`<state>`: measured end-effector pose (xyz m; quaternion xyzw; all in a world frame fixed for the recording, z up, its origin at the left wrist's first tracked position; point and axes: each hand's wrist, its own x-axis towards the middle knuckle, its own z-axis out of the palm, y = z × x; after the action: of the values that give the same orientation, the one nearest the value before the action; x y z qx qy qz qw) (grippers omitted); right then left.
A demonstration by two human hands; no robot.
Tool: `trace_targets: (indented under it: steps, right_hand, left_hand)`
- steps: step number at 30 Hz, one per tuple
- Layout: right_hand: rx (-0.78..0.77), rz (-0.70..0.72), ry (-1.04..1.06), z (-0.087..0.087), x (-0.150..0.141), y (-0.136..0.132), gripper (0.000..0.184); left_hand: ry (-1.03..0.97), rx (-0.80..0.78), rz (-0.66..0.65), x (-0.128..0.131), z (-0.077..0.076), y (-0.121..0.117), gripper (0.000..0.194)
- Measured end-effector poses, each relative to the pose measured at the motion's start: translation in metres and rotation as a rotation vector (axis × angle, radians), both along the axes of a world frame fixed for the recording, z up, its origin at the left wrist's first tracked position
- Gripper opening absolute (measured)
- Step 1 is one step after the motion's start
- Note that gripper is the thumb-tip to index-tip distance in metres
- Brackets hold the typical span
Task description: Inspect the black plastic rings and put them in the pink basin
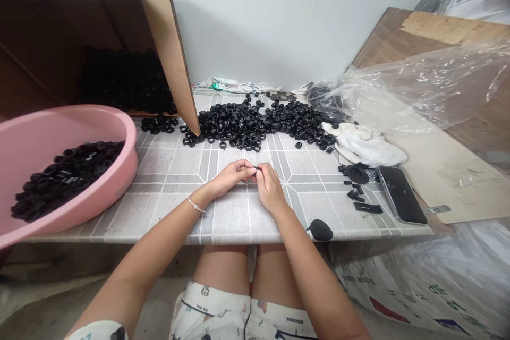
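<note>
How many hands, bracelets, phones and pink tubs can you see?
Left hand and right hand: 2
Bracelet: 1
Phone: 1
Pink tub: 1
Total: 5

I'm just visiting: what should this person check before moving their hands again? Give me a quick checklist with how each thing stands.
1. Small black part held between left hand and right hand: ok.
2. That part free of flaws: cannot tell, too small.
3. Loose black pieces apart from the hands: ok.
4. Phone apart from both hands: ok.
5. Black oval object well back from the table's front edge: not ok.
</note>
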<state>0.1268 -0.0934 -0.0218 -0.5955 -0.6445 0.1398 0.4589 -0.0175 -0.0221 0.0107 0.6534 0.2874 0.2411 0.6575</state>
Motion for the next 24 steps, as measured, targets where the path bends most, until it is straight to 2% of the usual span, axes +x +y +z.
trace_targets:
  steps: [3,8,10,11,13,16,18,21,24]
  right_hand:
    - [-0.008,0.017,0.075,0.0006,0.0001,0.0021,0.026]
    - [-0.087,0.063,0.208,-0.004,0.0007,0.0057,0.032]
    - [-0.078,0.054,0.276,-0.0047,0.0001,0.0054,0.033]
    - [-0.064,0.047,0.304,-0.0046,-0.0004,0.0048,0.033]
    - [-0.026,0.036,0.317,-0.0037,-0.0012,0.0031,0.029]
    - [0.016,0.038,0.237,-0.0027,-0.0019,0.0005,0.023]
    - [0.033,0.04,0.177,-0.0029,-0.0022,-0.0003,0.021]
    - [0.042,0.038,0.122,-0.0039,-0.0021,-0.0001,0.021]
    - [0.031,0.028,0.074,-0.0041,-0.0013,0.0011,0.022]
  left_hand:
    - [-0.017,0.147,0.02,0.0009,-0.0018,-0.0015,0.036]
    - [0.153,0.775,0.026,-0.0025,-0.0002,-0.0042,0.012]
    - [0.171,0.878,0.033,-0.0038,0.0012,-0.0055,0.014]
    - [0.156,0.849,0.034,-0.0041,0.0016,-0.0061,0.019]
    - [0.12,0.681,0.032,-0.0039,0.0015,-0.0071,0.028]
    - [0.117,0.414,0.002,-0.0024,0.0007,-0.0075,0.046]
    - [0.113,0.311,-0.019,-0.0014,0.001,-0.007,0.049]
    - [0.081,0.245,-0.041,-0.0012,0.0022,-0.0056,0.046]
    - [0.101,0.302,-0.054,-0.0021,0.0014,-0.0051,0.042]
